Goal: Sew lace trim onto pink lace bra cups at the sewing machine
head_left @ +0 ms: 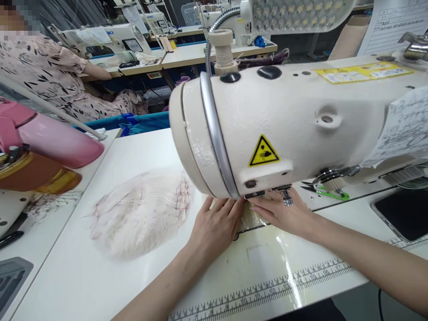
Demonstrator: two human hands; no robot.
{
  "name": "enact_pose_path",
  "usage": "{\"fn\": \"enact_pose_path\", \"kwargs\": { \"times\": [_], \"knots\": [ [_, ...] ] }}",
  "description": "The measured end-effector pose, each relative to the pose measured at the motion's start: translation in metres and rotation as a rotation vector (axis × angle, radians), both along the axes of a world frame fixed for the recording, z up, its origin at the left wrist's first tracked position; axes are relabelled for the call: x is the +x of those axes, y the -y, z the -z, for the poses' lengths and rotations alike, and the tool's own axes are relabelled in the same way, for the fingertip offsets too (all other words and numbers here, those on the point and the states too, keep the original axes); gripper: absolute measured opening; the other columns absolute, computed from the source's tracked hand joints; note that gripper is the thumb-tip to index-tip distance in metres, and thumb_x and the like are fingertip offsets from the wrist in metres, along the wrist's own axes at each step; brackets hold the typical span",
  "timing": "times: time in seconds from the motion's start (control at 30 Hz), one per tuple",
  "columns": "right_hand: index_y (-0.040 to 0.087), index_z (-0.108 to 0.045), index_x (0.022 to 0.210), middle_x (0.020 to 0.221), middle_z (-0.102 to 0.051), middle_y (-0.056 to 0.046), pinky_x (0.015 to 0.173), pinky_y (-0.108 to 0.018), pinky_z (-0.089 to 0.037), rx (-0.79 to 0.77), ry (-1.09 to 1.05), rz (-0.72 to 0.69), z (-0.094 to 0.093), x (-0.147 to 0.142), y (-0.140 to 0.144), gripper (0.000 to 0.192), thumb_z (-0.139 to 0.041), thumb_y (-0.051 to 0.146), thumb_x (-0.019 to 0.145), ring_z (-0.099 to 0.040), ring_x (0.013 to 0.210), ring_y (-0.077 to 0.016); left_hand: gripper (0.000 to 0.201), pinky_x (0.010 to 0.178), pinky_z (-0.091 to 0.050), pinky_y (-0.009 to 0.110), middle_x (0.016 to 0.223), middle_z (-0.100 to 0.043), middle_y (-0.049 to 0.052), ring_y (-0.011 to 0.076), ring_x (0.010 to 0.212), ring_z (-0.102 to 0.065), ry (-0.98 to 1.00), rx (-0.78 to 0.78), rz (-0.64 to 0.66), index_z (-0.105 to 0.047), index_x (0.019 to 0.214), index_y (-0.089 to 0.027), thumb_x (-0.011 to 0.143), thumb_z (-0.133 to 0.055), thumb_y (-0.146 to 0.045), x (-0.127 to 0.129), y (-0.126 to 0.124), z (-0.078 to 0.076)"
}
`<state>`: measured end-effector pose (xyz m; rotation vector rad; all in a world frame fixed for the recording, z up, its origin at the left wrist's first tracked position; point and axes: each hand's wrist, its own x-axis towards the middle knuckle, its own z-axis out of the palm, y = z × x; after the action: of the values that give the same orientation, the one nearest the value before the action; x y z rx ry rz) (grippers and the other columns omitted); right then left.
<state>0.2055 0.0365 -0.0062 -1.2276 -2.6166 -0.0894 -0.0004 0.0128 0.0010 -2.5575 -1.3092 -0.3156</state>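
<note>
A cream sewing machine (274,120) reaches in from the right, its rounded head over both my hands. My left hand (216,225) lies on the machine bed with its fingers stretched forward, and the head covers their tips. To the right of the needle area, my right hand (286,211) points its fingers inward, partly behind the presser parts (286,196). I see no cloth between the fingers; anything under the head is hidden. Left of my left hand lies a pale, thin, rounded piece of fabric (140,214) with dark red thread ends.
Green-handled thread snips (331,192) and a phone (404,214) lie on the right. A pink bottle (56,133) and an amber container (40,174) stand at left. A ruler strip (261,292) runs along the front edge. Beyond, a person (56,76) sits near other sewing machines (113,40).
</note>
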Motion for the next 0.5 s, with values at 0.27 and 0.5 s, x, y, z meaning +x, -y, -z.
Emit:
{"fn": "enact_pose_path", "kwargs": {
  "times": [0.27,0.5],
  "knots": [
    [0.036,-0.051,0.129,0.106,-0.068,-0.006,0.075,-0.044,-0.049,-0.156,-0.014,0.016,0.0027,-0.0005,-0.001,0.041,-0.027,0.045,0.098,-0.062,0.096,-0.0254,0.032,0.08,-0.042,0.038,0.096,-0.071,0.005,0.0235,0.088,-0.062,0.022,-0.016,-0.03,-0.061,0.115,-0.017,0.091,-0.041,-0.023,0.0004,0.0,-0.0009],
    [0.037,-0.049,0.131,0.11,-0.066,-0.008,0.065,-0.045,-0.054,-0.065,-0.053,0.035,0.0101,0.0002,-0.0007,0.042,-0.027,0.048,0.097,-0.06,0.102,-0.0292,0.031,0.09,-0.04,0.041,0.099,-0.07,0.005,0.0243,0.09,-0.061,-0.008,-0.007,-0.059,-0.06,0.113,-0.014,0.091,-0.04,-0.024,0.0031,-0.0004,-0.0035]
  ]
}}
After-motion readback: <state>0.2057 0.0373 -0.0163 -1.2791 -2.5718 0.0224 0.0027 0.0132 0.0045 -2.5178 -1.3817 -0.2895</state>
